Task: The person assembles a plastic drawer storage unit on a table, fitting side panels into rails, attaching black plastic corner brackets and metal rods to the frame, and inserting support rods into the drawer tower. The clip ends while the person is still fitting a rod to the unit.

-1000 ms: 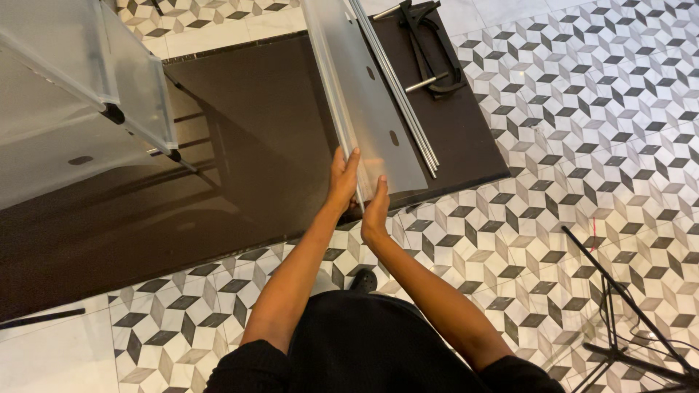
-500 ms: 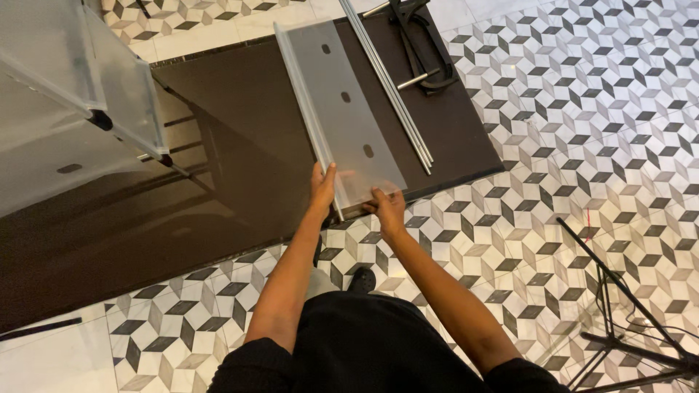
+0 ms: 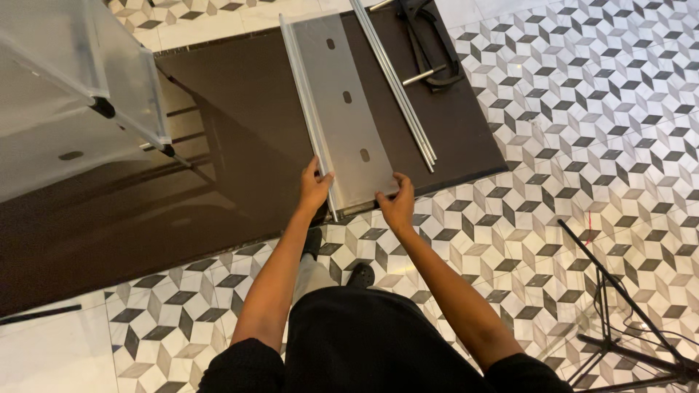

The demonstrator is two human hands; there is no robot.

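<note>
Gripping the panel's (image 3: 342, 109) near end, my left hand (image 3: 314, 188) and right hand (image 3: 397, 206) clamp fingers on its corners; translucent grey, three slots, flat on the brown mat (image 3: 218, 145).

The panel (image 3: 342, 109) I see is pale silvery grey with three small dark slots. The rods (image 3: 397, 87) beside it are shiny silver. The mat (image 3: 240, 109) is dark glossy brown. The floor (image 3: 597, 109) has a white, grey and black cube pattern. My sleeves (image 3: 240, 367) are black.
</note>
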